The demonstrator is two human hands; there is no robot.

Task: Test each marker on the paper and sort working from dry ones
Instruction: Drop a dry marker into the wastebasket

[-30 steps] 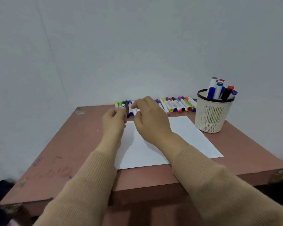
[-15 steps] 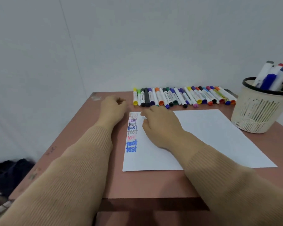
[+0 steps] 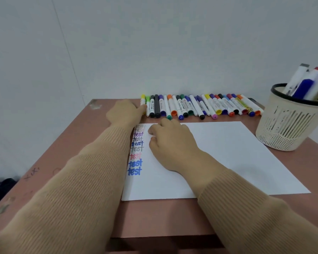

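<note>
The row of capped markers (image 3: 200, 107) lies side by side along the table's far edge, just beyond the sheet of white paper (image 3: 228, 153). The yellow-capped marker (image 3: 142, 101) is the leftmost in the row. The left hand (image 3: 125, 113) has a fingertip against it, but whether it pinches the barrel or only touches it cannot be told from this angle. The right hand (image 3: 173, 143) rests on the paper's far left part with fingers loosely curled, holding nothing.

Down the paper's left margin runs a column of "test" words (image 3: 136, 149), about 9 lines. The top ones are faint and the 2 lowest are bold blue.

Risks, as I judge them:
- The markers touch one another, so dragging 1 out sideways could roll its neighbours and blur which have been tested.
- No separate dry pile is visible, so a tested marker put back into the row could be tested twice or missorted.
- A faint line may mean pale ink, not a dry tip; yellow on white invites that mistake.
- The right hand lies just beside the written column, and a slide leftward could smear fresh ink.

The mesh pen basket (image 3: 283, 132) of thicker markers (image 3: 305, 87) stands just beside the paper's right corner on the reddish table (image 3: 72, 143).
</note>
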